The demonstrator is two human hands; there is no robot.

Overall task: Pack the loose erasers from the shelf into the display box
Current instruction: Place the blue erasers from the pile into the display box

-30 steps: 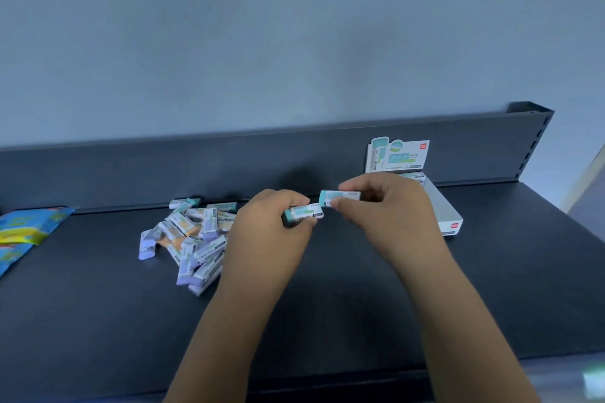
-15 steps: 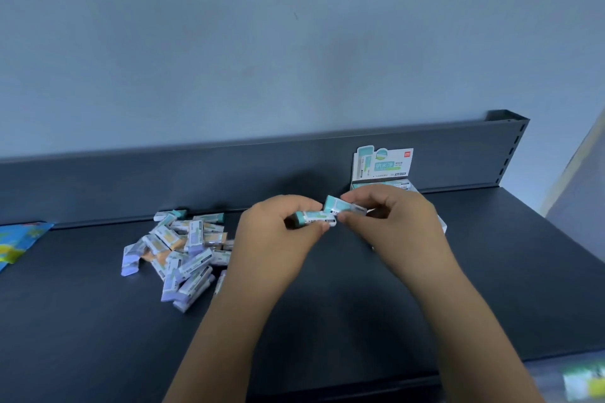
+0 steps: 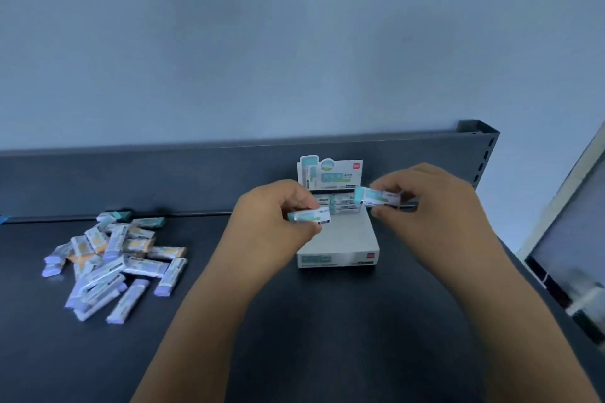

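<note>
The white display box (image 3: 340, 257) stands on the dark shelf (image 3: 327, 321) with its printed flap upright at the back; a few erasers lie in its far end. My left hand (image 3: 268, 226) is shut on a teal-and-white eraser (image 3: 311, 215) over the box's left edge. My right hand (image 3: 429, 203) pinches a second teal-ended eraser (image 3: 376, 197) above the box's far right corner. A heap of several loose erasers (image 3: 111, 258) lies on the shelf to the left.
The shelf has a raised dark back panel (image 3: 163, 180) against a blue-grey wall. The shelf's right end (image 3: 484, 154) stops near a pale frame and a dark opening at the far right.
Both hands, which held the two erasers end to end in front of me, have separated and moved to the display box. The view has swung right, so the pile sits further left.
</note>
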